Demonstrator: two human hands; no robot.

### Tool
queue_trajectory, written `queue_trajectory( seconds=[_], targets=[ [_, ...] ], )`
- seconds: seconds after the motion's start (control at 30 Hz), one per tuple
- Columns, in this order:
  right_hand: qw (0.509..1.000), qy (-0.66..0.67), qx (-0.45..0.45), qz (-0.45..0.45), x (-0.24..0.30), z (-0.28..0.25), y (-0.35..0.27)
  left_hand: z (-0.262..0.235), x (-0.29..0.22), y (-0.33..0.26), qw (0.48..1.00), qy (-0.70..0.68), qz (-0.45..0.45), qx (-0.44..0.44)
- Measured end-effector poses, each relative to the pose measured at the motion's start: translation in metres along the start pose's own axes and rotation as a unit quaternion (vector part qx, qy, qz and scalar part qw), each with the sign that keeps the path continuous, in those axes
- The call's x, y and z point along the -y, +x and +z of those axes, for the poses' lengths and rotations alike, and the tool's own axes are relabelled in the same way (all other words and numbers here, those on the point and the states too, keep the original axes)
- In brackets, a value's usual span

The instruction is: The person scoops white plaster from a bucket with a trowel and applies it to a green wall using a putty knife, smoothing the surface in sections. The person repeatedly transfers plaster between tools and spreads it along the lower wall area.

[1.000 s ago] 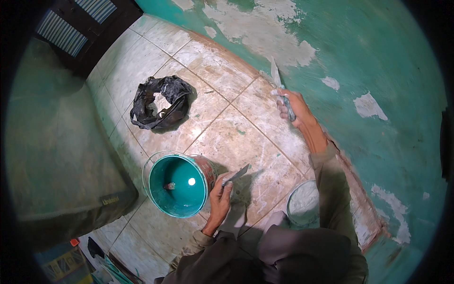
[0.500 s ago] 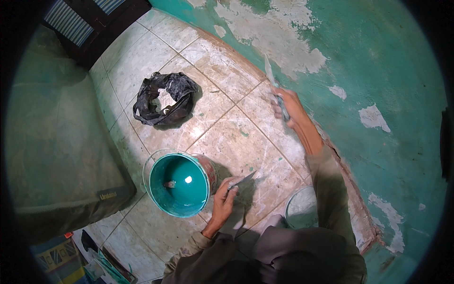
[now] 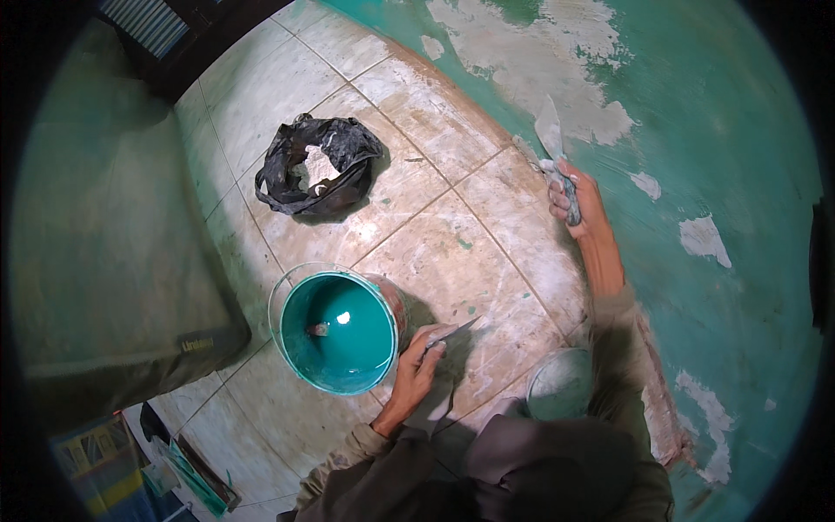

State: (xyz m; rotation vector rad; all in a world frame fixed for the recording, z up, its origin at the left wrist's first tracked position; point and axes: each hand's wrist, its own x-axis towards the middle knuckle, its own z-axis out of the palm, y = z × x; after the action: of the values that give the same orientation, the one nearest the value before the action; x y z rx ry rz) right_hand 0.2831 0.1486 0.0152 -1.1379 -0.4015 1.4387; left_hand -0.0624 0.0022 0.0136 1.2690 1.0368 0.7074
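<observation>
My right hand (image 3: 576, 198) grips a putty knife (image 3: 551, 139) by its handle, with the blade tip against the green wall (image 3: 722, 139) at a patch of white filler (image 3: 557, 78). My left hand (image 3: 419, 365) rests low over the tiled floor (image 3: 452, 252), holding a thin flat scraper blade (image 3: 457, 333) that points right. Just left of that hand stands a bucket (image 3: 335, 331) of green paint with something small lying in it.
A crumpled black plastic bag (image 3: 317, 170) with white powder lies on the tiles farther off. A small round container (image 3: 559, 383) sits by my knee near the wall. A grey-green cushion or mattress (image 3: 104, 261) fills the left side.
My right hand has stayed at the wall with the putty knife, shifting slightly along the white patch. My left hand and the bucket have stayed put.
</observation>
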Motion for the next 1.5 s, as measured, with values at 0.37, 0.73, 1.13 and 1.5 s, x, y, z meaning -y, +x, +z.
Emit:
queue_trajectory(
  seconds=[0.37, 0.73, 1.13, 1.5],
  targets=[
    [1.000, 0.014, -0.012, -0.021, -0.002, 0.043, 0.046, 0.006, 0.006, 0.004, 1.000, -0.004, -0.013, 0.012],
    [0.997, -0.059, -0.035, -0.026, -0.017, 0.061, 0.044, 0.005, 0.010, 0.003, 0.999, -0.028, -0.030, 0.007],
    [0.999, -0.042, 0.027, 0.006, -0.010, 0.087, 0.078, 0.001, 0.016, -0.001, 0.998, -0.034, -0.050, 0.013],
    [0.999, 0.014, 0.041, -0.027, 0.013, 0.024, 0.090, 0.006, 0.020, 0.004, 0.998, -0.042, -0.042, 0.020]
  ],
)
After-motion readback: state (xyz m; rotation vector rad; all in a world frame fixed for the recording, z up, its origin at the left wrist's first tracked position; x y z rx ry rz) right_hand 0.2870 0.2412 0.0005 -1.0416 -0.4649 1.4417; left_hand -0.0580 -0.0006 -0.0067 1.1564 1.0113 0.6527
